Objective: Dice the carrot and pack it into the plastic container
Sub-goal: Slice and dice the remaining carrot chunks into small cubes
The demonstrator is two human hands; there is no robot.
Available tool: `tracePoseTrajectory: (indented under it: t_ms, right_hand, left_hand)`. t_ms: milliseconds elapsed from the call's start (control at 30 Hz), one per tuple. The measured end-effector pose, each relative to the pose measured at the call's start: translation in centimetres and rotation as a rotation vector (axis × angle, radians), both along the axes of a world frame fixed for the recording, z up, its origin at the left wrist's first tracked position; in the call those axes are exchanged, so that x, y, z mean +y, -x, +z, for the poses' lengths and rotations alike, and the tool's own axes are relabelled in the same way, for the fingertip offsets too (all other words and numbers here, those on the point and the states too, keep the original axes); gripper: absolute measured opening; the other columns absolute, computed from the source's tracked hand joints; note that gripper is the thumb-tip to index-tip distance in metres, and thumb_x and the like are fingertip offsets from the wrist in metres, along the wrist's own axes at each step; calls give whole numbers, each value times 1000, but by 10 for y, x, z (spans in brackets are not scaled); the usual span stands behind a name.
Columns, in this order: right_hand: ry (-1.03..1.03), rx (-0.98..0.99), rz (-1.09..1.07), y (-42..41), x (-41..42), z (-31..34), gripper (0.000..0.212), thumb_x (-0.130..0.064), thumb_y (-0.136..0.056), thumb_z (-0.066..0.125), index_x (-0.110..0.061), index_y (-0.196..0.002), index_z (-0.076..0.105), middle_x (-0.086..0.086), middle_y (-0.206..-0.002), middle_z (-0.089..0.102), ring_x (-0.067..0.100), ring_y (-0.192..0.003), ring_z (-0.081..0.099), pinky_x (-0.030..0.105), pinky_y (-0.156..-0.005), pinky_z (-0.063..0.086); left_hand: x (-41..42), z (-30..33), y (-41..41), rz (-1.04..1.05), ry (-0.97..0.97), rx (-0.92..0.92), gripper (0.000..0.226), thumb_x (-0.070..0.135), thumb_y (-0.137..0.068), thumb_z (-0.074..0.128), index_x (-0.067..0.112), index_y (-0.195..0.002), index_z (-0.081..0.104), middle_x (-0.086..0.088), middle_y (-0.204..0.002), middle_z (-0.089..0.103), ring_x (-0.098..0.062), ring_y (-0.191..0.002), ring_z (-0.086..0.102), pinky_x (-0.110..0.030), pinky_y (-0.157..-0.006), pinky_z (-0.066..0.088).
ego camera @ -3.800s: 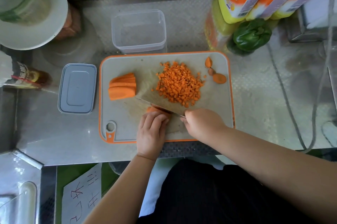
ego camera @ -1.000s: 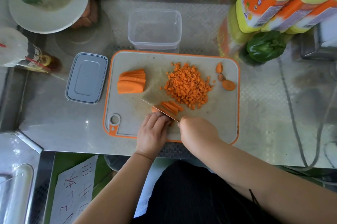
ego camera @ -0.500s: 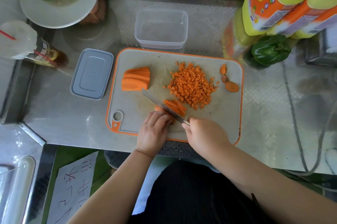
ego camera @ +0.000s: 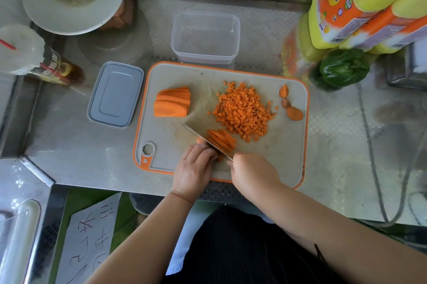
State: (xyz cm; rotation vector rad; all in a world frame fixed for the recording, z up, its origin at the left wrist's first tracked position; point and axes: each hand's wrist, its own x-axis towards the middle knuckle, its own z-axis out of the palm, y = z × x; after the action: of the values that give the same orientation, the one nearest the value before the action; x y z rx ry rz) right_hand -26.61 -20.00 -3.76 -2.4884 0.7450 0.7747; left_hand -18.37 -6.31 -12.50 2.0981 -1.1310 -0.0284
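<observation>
From the head view I see my right hand (ego camera: 251,174) wrapped around the handle of the knife (ego camera: 201,139), with the blade lying slanted across the cutting board (ego camera: 288,156) and its tip pointing to the far left. My left hand (ego camera: 193,168) has its fingers curled down on the near end of the carrot strips (ego camera: 221,139), I think to keep them from sliding while the knuckles guide the blade. The strips lie just beyond the blade, touching it, so the piece I work on is directly in front of both hands. The diced pile (ego camera: 242,111) is pushed to the far right of the strips, near them, probably to keep the cutting place free. The stack of uncut slices (ego camera: 172,104) waits at the far left of the board. The plastic container (ego camera: 205,38) stands open behind the board with no carrot in it, and its lid (ego camera: 115,94) lies left of the board, ready for packing later.
</observation>
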Motion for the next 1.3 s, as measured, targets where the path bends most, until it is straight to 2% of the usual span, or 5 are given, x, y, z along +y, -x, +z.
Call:
tracePoseTrajectory:
  t_ms: [100,267,833,1133,1300]
  right_hand:
    - [-5,-11,-2,-1,-1,-3,33,-36,-102,36,-11,-101,57,9,-94,63,31,-88,62,30,-62,36]
    - [-175,-2,-117,-2,-21,-5,32,-42,-99,41,-15,-84,48,1,-73,51,25,-73,55,30,-60,38]
    - [-21,-10,20,14,-2,10,32,-36,-103,32,-18,-77,35,-3,-62,31,22,-62,41,27,-44,16]
    - [-47,-5,-31,0,3,-4,32,-36,-102,36,-11,-100,56,9,-91,61,30,-86,60,30,-62,34]
    - [-178,36,-99,-5,-16,-3,35,-42,-99,41,-13,-80,43,-2,-68,42,24,-73,48,30,-60,34]
  left_hand:
    - [0,-1,0,-3,-2,8,6,4,-90,61,5,-92,67,-6,-98,62,-24,-90,56,-28,-83,48]
    - [1,0,1,0,-8,-7,7,5,-92,58,8,-92,64,-7,-96,63,-27,-86,58,-32,-78,51]
    - [4,-5,5,52,-33,-31,14,10,-92,58,2,-88,69,-10,-95,64,-26,-91,57,-32,-82,49]
    - [4,-7,4,51,-69,-26,9,6,-90,61,3,-89,69,-9,-96,64,-27,-87,58,-34,-76,50]
    - [5,-3,6,52,-76,-5,16,10,-93,57,3,-89,70,-11,-96,65,-25,-91,55,-32,-79,48]
